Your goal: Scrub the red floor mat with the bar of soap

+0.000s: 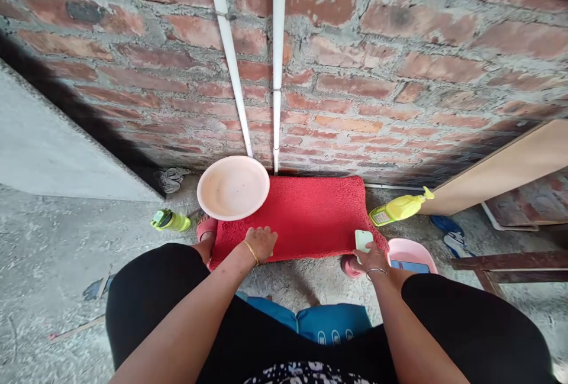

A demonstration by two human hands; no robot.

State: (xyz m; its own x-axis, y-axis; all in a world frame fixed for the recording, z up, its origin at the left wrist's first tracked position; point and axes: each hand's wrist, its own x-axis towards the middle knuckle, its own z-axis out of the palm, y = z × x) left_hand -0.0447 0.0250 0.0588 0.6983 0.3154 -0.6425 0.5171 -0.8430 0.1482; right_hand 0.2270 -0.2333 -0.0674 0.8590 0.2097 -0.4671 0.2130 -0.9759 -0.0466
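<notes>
A red textured mat (317,209) lies spread out in front of me, one of its edges running between my feet. My left hand (261,244), with a gold bracelet at the wrist, is on the mat's near left part. Its fingers are curled, and a sliver of something pale shows beside them; what it grips is hidden. In my right hand (373,257) is a pale green flat block (364,239) with rounded corners, held over the mat's near right corner. A cream basin (233,189) rests on the mat's far left corner.
Right of the mat are a yellow pump bottle (397,209) and a pink basin (410,251) with a phone-like slab (410,266) in it. A green bottle (171,220) lies left. Beyond stands a brick wall (337,100) with white pipes (277,64). A wooden frame (510,261) is at right.
</notes>
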